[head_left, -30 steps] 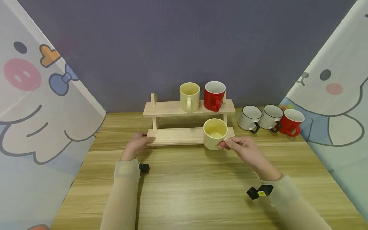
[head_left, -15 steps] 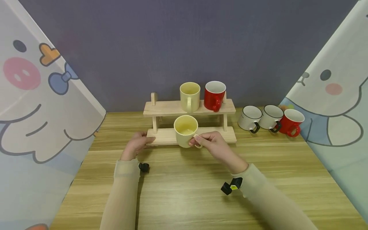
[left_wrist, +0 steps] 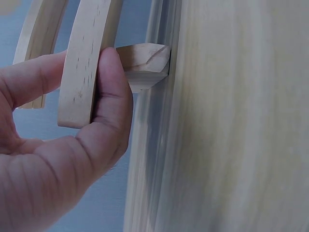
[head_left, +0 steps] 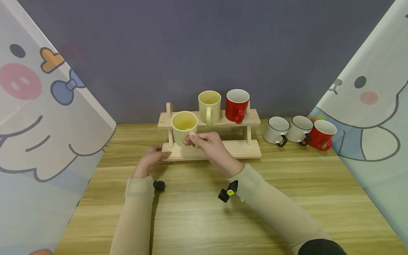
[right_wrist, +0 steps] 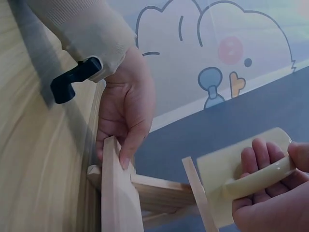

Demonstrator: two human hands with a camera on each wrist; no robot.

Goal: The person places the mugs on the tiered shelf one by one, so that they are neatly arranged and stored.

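My right hand (head_left: 211, 148) grips a pale yellow mug (head_left: 182, 134) by its handle (right_wrist: 260, 180), thumb on top and fingers curled through. The mug overlaps the left end of the upper board of a two-tier wooden shelf (head_left: 240, 149) in the head view. At the lower board's left end, my left hand (head_left: 149, 162) pinches the wood; the left wrist view has the board's end (left_wrist: 82, 82) between thumb and finger. Another yellow mug (head_left: 214, 111) and a red mug (head_left: 232, 111) with white inside stand on the upper board, handles facing front.
Right of the shelf, two white mugs (head_left: 272, 131) with black handles and a red mug (head_left: 315, 136) stand in a row on the wood-grain table (head_left: 191, 212). A dark wall (head_left: 204, 46) rises behind, with cartoon panels (head_left: 376, 117) at both sides.
My right hand has carried the yellow mug leftward along the shelf front, then up from the lower board's level to the upper board's left end. The left hand keeps its hold on the lower board.
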